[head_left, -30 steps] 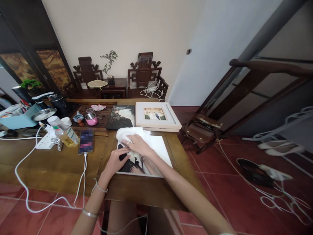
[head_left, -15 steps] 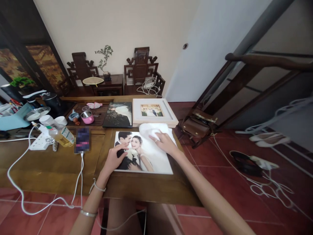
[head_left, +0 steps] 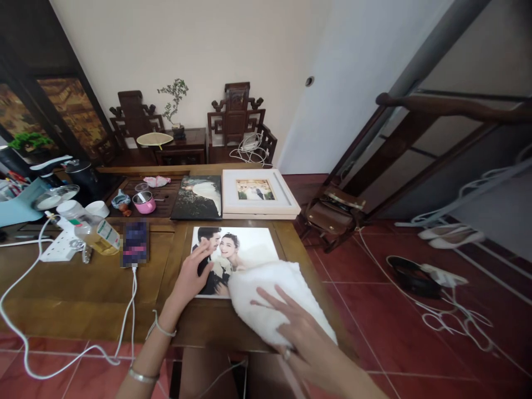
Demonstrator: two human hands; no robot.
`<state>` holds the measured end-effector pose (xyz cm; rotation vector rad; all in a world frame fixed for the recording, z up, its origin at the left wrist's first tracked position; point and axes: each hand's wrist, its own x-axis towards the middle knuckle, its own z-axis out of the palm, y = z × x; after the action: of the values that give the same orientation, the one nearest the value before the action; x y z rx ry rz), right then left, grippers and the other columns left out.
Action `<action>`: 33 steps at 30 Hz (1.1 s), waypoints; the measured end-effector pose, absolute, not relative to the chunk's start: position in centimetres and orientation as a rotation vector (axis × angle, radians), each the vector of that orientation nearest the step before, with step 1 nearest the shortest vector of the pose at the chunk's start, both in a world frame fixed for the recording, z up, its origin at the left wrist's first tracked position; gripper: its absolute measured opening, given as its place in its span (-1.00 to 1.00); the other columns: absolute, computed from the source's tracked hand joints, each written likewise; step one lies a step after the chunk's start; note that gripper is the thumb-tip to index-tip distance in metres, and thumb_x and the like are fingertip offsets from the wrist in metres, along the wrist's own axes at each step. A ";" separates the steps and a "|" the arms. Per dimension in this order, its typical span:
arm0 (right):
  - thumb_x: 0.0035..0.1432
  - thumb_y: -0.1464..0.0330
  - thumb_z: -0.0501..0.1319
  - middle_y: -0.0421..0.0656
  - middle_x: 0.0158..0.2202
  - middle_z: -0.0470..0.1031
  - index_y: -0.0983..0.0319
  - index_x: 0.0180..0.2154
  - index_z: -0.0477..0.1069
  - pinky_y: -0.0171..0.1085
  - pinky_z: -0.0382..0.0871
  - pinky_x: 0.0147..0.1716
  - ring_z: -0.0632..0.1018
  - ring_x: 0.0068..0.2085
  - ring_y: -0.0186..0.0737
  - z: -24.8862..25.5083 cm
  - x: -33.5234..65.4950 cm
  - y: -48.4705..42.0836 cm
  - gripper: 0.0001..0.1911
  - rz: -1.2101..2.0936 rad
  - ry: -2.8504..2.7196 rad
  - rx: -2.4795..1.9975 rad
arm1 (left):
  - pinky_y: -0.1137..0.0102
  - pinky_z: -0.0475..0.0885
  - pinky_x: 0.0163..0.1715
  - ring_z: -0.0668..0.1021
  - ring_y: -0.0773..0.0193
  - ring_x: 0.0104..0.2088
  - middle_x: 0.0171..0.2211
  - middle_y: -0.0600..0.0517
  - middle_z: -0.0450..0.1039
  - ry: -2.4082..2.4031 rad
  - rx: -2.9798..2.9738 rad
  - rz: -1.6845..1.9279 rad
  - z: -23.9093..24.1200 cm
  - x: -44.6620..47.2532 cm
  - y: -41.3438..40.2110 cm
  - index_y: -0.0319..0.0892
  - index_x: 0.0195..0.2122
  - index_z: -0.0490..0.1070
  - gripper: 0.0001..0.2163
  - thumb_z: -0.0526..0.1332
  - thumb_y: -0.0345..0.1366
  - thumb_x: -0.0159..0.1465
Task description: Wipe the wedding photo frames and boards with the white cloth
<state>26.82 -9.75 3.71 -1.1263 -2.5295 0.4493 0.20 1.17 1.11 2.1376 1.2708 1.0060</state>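
Note:
A glossy photo panel (head_left: pixel 249 244) showing a couple lies flat on the wooden table. Along its left part rests my left hand (head_left: pixel 193 274), fingers extended over the picture and holding nothing. My right hand (head_left: pixel 297 327) presses a white towel (head_left: pixel 253 299), with fingers spread across the top and the cloth moving under them. The towel covers the panel's lower right corner and reaches past it toward the table's front right edge. That covered part of the panel is hidden.
Behind the panel lie a dark photo panel (head_left: pixel 197 197) and white-framed pictures (head_left: pixel 285 197), stacked. Leftward are a phone (head_left: pixel 135 244) on a cable, an oil-coloured bottle (head_left: pixel 100 235), a power strip (head_left: pixel 60 246) and a pink cup (head_left: pixel 144 203). A chair (head_left: pixel 334 213) stands to the right.
My right hand has drawn the towel from the panel's upper right down toward me, over its lower right corner. My left hand stays on the panel. The view has shifted slightly.

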 end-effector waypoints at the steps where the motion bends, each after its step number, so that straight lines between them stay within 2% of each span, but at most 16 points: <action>1: -0.06 0.55 0.09 -0.07 0.19 0.26 0.21 -0.46 0.43 0.12 0.04 0.21 0.12 0.27 0.02 3.7 26.8 -9.8 -0.81 0.446 -2.535 -1.129 | 0.13 0.17 0.20 0.26 0.15 0.22 0.17 -0.06 0.28 1.287 2.155 0.988 1.1 0.2 1.1 -0.09 0.08 0.34 -0.66 0.10 -0.28 0.28; 4: 0.07 0.46 0.10 -0.06 0.22 0.21 0.22 -0.51 0.41 0.07 0.19 0.14 0.11 0.27 0.06 3.2 27.4 -7.6 -0.82 0.394 -2.438 -1.257 | 0.12 0.14 0.21 0.21 0.13 0.25 0.21 -0.08 0.21 1.313 2.180 0.921 1.2 0.1 1.1 -0.10 0.16 0.25 -0.59 0.10 -0.23 0.28; 7: 0.15 0.36 0.09 -0.04 0.20 0.25 0.23 -0.43 0.45 0.05 0.26 0.08 0.16 0.25 0.10 3.0 28.0 -3.0 -0.80 0.382 -2.359 -1.360 | 0.11 0.14 0.21 0.21 0.11 0.24 0.21 -0.08 0.21 1.329 2.191 0.886 1.2 0.0 1.1 -0.10 0.17 0.24 -0.57 0.11 -0.20 0.27; 9: 0.18 0.33 0.07 -0.01 0.12 0.36 0.23 -0.37 0.45 0.01 0.29 0.04 0.22 0.22 0.11 3.3 28.1 0.4 -0.78 0.377 -2.339 -1.409 | 0.11 0.13 0.21 0.20 0.12 0.25 0.21 -0.07 0.21 1.321 2.198 0.878 1.2 -0.1 1.2 -0.08 0.17 0.23 -0.57 0.12 -0.20 0.27; 11: 0.22 0.30 0.05 -0.01 -0.04 0.49 0.23 -0.37 0.45 -0.04 0.30 0.03 0.30 0.17 0.08 3.7 27.8 3.3 -0.75 0.362 -2.322 -1.436 | 0.11 0.13 0.21 0.19 0.13 0.26 0.21 -0.05 0.21 1.310 2.205 0.874 1.1 -0.2 1.3 -0.07 0.17 0.24 -0.57 0.12 -0.20 0.26; 14: 0.25 0.31 0.03 -0.06 -0.17 0.55 0.22 -0.37 0.45 -0.07 0.22 0.10 0.36 0.12 0.02 4.1 27.0 5.9 -0.73 0.339 -2.302 -1.431 | 0.12 0.14 0.21 0.19 0.13 0.25 0.20 -0.06 0.22 1.304 2.214 0.874 0.9 -0.3 1.4 -0.08 0.15 0.26 -0.58 0.12 -0.20 0.26; 18: 0.21 0.37 0.05 -0.02 0.00 0.46 0.24 -0.36 0.45 0.00 0.04 0.21 0.27 0.20 -0.01 3.6 26.5 4.7 -0.78 0.283 -2.316 -1.339 | 0.13 0.16 0.20 0.23 0.12 0.24 0.19 -0.08 0.24 1.321 2.204 0.908 0.8 -0.2 1.5 -0.13 0.13 0.30 -0.59 0.13 -0.20 0.26; 24: 0.00 0.51 0.09 0.05 0.22 0.20 0.25 -0.49 0.41 0.15 0.08 0.18 0.09 0.28 0.10 3.3 27.0 -4.3 -0.85 0.254 -2.450 -1.147 | 0.15 0.16 0.21 0.25 0.13 0.23 0.17 -0.07 0.27 1.373 2.189 0.875 1.3 0.1 1.3 -0.14 0.13 0.31 -0.60 0.13 -0.20 0.26; 28: -0.14 0.58 0.08 -0.08 0.16 0.31 0.21 -0.48 0.41 0.12 0.02 0.22 0.14 0.26 0.01 4.8 26.9 -9.2 -0.79 0.397 -2.597 -1.027 | 0.13 0.14 0.22 0.21 0.13 0.25 0.19 -0.05 0.25 1.332 2.231 0.856 1.3 0.0 1.3 -0.10 0.15 0.27 -0.59 0.12 -0.21 0.27; 30: -0.08 0.55 0.10 -0.08 0.16 0.30 0.21 -0.45 0.42 0.09 0.07 0.21 0.19 0.24 0.01 5.2 26.8 -9.6 -0.82 0.424 -2.606 -1.048 | 0.12 0.13 0.22 0.19 0.13 0.26 0.20 -0.04 0.23 1.310 2.246 0.850 1.1 -0.2 1.3 -0.09 0.16 0.25 -0.59 0.11 -0.21 0.28; 33: 0.12 0.42 0.08 -0.02 0.19 0.27 0.23 -0.45 0.43 0.06 0.22 0.12 0.20 0.23 0.09 4.7 27.0 -7.5 -0.82 0.379 -2.521 -1.180 | 0.13 0.13 0.22 0.20 0.14 0.25 0.20 -0.04 0.23 1.309 2.252 0.837 1.1 -0.3 1.4 -0.08 0.16 0.26 -0.59 0.11 -0.21 0.28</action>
<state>26.97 -7.51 4.72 -1.1803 -2.5215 0.3792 -0.28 1.36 1.07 2.2524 1.3094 0.8375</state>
